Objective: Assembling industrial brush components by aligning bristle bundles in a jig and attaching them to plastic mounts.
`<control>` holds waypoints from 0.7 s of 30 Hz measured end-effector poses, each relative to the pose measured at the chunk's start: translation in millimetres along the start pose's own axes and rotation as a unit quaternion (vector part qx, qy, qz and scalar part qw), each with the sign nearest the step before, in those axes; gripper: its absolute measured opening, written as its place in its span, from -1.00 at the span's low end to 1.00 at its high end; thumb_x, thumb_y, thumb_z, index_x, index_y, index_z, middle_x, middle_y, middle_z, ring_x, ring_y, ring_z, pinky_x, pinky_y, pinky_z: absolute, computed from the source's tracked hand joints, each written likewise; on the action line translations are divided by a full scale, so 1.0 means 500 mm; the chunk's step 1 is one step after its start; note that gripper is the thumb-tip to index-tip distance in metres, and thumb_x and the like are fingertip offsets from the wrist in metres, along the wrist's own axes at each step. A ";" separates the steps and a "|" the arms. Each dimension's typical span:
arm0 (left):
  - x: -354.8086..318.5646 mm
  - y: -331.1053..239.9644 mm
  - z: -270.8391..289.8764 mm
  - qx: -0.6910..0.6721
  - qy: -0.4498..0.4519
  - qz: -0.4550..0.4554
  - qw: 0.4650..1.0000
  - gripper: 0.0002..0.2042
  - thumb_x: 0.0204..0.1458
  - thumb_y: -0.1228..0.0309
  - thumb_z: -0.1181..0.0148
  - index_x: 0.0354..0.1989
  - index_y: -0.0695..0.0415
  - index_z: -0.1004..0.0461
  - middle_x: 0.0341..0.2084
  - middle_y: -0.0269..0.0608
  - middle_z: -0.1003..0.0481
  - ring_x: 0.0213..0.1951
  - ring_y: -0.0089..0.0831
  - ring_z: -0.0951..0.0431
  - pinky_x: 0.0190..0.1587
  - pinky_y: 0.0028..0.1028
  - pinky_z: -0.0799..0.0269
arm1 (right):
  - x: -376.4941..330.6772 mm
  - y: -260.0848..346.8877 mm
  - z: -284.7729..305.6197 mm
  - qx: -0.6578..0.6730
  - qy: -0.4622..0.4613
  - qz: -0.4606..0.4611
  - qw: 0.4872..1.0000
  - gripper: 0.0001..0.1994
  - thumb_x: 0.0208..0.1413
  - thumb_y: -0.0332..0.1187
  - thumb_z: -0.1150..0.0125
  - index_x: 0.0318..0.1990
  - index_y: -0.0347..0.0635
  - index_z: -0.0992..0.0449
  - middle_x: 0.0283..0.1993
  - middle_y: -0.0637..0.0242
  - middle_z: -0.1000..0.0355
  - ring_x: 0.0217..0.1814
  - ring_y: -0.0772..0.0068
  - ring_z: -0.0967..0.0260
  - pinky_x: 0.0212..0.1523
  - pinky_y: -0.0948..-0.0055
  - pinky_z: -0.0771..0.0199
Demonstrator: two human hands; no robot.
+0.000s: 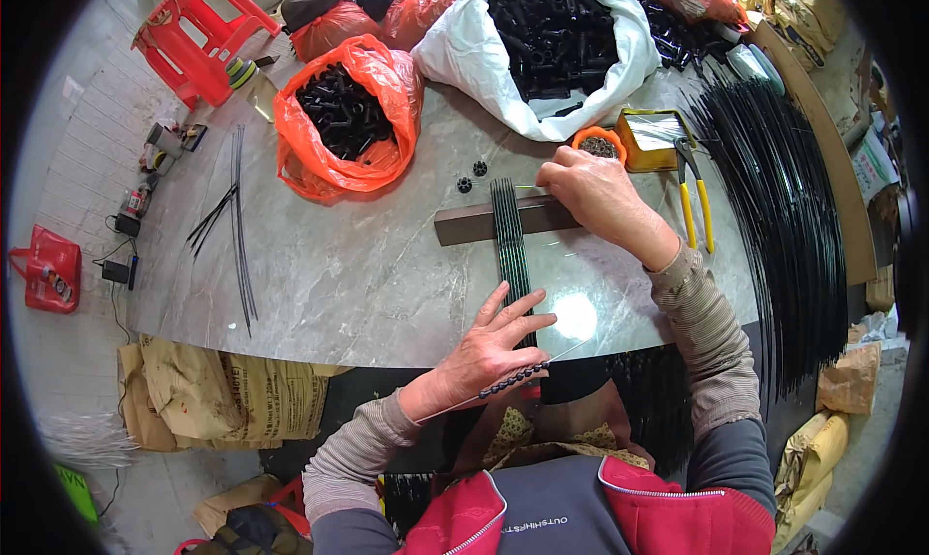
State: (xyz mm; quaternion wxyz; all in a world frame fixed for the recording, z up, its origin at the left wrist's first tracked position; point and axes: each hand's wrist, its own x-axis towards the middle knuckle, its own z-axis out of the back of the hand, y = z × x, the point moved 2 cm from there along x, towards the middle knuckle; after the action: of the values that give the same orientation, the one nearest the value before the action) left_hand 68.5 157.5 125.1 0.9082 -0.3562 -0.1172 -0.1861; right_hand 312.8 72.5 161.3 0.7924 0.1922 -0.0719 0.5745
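While the left hand (489, 347) presses flat, fingers spread, on the black rod bundle (510, 250) lying across the brown bar (464, 223) on the bench (368, 274), the right hand (595, 192) pinches the rod tops; one beaded wire (518, 374) is strung, a large rod pile (784, 207) looks untouched.

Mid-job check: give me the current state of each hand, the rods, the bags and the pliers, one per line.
left hand: flat, fingers spread on the rod bundle's near end.
right hand: pressing down where the rods cross the brown bar.
rod bundle: side by side, lying across the bar.
orange bag: open, full of black parts.
white bag: open, full.
yellow-handled pliers: lying unused.
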 end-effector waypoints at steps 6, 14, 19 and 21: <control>-0.001 0.002 -0.002 0.005 0.000 -0.003 1.000 -0.87 -0.05 0.31 -0.45 -0.37 -0.03 -0.61 0.17 -0.20 -0.48 0.40 -0.06 -0.26 0.47 0.15 0.10 | 0.000 0.002 0.001 0.008 -0.001 0.001 1.000 -0.89 0.21 -0.42 -0.16 -0.20 -0.11 -0.60 -0.23 0.24 -0.47 -0.20 0.14 -0.54 -0.20 0.19 -0.53; -0.002 0.005 -0.003 0.007 -0.001 -0.002 1.000 -0.87 -0.05 0.31 -0.45 -0.37 -0.04 -0.61 0.16 -0.21 -0.49 0.40 -0.07 -0.26 0.47 0.15 0.09 | -0.002 -0.001 -0.001 0.011 -0.003 0.005 1.000 -0.90 0.21 -0.43 -0.18 -0.19 -0.10 -0.61 -0.24 0.25 -0.46 -0.21 0.14 -0.53 -0.21 0.20 -0.52; -0.002 0.005 -0.004 0.012 -0.002 -0.004 1.000 -0.87 -0.06 0.31 -0.46 -0.37 -0.05 -0.61 0.15 -0.21 -0.49 0.40 -0.07 -0.26 0.47 0.15 0.09 | -0.002 0.000 0.002 0.016 -0.007 0.003 1.000 -0.89 0.20 -0.44 -0.18 -0.19 -0.11 -0.61 -0.25 0.24 -0.47 -0.21 0.15 -0.53 -0.20 0.21 -0.52; -0.003 0.005 -0.003 0.013 -0.001 -0.004 1.000 -0.87 -0.06 0.31 -0.46 -0.37 -0.05 -0.61 0.15 -0.21 -0.49 0.40 -0.07 -0.26 0.47 0.15 0.08 | -0.002 0.002 0.003 0.016 -0.003 0.002 1.000 -0.89 0.20 -0.44 -0.18 -0.19 -0.11 -0.61 -0.24 0.24 -0.47 -0.21 0.14 -0.53 -0.20 0.21 -0.52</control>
State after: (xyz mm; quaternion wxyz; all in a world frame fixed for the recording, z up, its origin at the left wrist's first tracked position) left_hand 68.5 158.5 122.1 0.9120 -0.3437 -0.1219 -0.1878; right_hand 311.8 71.5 162.5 0.7878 0.2068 -0.0656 0.5764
